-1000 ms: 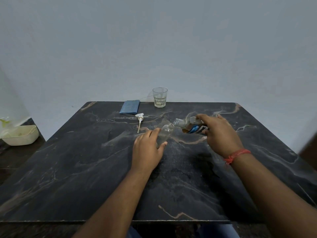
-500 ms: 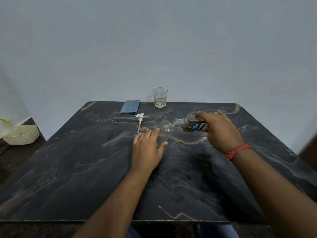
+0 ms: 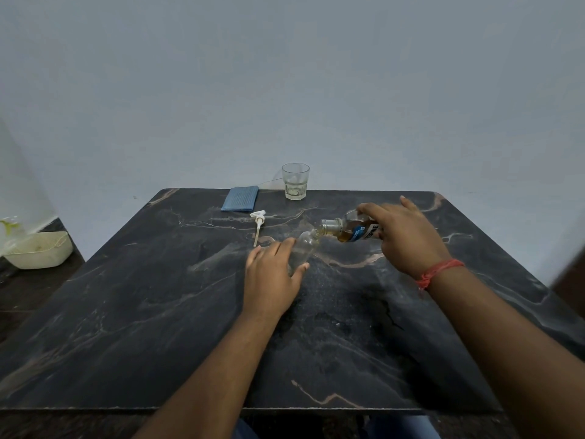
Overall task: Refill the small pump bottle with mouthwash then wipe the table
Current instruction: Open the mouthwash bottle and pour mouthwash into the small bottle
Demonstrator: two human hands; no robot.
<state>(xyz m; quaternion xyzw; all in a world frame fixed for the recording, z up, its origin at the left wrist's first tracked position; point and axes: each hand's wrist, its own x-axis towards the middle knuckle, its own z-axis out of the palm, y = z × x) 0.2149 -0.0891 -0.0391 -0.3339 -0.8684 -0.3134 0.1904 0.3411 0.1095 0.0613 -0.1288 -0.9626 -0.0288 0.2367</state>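
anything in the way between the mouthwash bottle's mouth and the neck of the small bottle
Nothing visible. The mouthwash bottle, tilted in the right hand, has its mouth right at the open neck of the small bottle held by the left hand. The pump lies apart on the table.

the small pump bottle (image 3: 303,248) sits near the middle of the tabletop (image 3: 158,312), tilted with its neck toward the right. the left hand (image 3: 272,277) grips it from the near side. the mouthwash bottle (image 3: 351,229) is held tipped just to its right by the right hand (image 3: 408,239), mouth touching the small bottle's neck. the pump head (image 3: 258,221) lies behind and left of the left hand. the cloth (image 3: 240,199) and the glass (image 3: 295,181) sit at the far edge, cloth left of glass. a basin (image 3: 38,250) rests on the floor, left of the tabletop.
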